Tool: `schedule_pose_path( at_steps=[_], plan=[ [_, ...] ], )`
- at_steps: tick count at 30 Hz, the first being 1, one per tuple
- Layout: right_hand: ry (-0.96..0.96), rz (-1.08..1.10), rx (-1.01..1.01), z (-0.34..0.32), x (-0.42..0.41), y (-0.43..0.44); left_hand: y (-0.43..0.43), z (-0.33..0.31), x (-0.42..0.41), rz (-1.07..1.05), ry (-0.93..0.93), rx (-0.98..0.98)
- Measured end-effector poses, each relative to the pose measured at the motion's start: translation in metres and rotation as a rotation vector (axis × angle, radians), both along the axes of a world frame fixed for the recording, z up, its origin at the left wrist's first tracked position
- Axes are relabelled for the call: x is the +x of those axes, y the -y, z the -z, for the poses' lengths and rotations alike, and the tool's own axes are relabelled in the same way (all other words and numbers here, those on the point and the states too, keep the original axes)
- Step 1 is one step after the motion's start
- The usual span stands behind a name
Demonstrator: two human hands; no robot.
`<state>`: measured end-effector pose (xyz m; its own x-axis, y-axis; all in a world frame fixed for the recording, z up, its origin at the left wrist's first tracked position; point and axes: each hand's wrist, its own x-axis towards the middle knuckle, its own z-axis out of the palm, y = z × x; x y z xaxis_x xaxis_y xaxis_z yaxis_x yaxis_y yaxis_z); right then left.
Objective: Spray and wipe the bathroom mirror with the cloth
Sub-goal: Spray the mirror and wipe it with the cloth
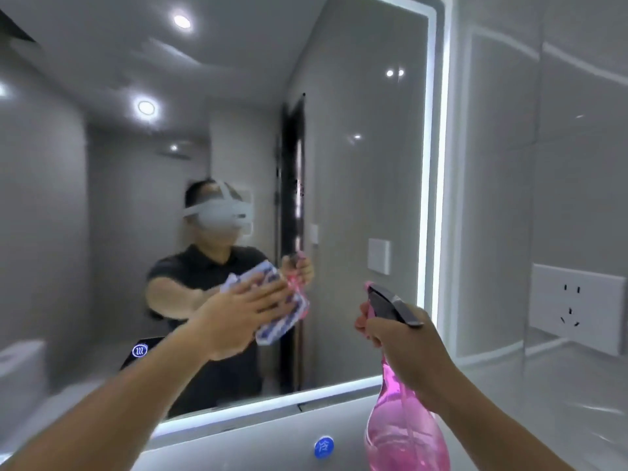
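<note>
Left grip (238,312) presses flat on cloth (283,322), seemingly against mirror (356,181).

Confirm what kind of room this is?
Most likely a bathroom: a large wall mirror with a lit edge, what looks like a toilet reflected at its lower left, and a blue cold-water marker below it. Glossy grey wall tiles fit too.

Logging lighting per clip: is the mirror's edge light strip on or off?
On: the light strip glows bright white along the bathroom mirror's right and bottom edges.
</note>
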<state>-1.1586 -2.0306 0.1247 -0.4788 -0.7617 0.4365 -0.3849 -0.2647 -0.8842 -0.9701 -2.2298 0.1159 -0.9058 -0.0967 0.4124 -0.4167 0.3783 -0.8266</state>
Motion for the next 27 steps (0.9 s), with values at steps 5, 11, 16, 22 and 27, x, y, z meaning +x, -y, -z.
schedule_pose_path(
  at_steps=[5, 11, 16, 22, 27],
  plan=[
    [0.100, -0.021, 0.007, 0.001, -0.044, 0.002, 0.008, -0.096, -0.012, -0.074, -0.716, 0.072],
    [0.143, -0.029, 0.080, 0.034, -0.079, 0.011, -0.005, 0.050, -0.077, -0.026, -0.236, 0.015],
    [0.100, -0.061, 0.088, 0.032, -0.098, 0.015, -0.005, 0.052, -0.052, -0.046, 0.156, 0.000],
    [0.029, -0.061, 0.033, 0.015, -0.116, 0.019, 0.013, -0.097, -0.057, -0.140, -0.879, -0.029],
    [0.091, -0.072, 0.037, 0.031, -0.124, 0.018, -0.001, -0.054, -0.149, -0.021, -0.842, 0.038]
  ],
)
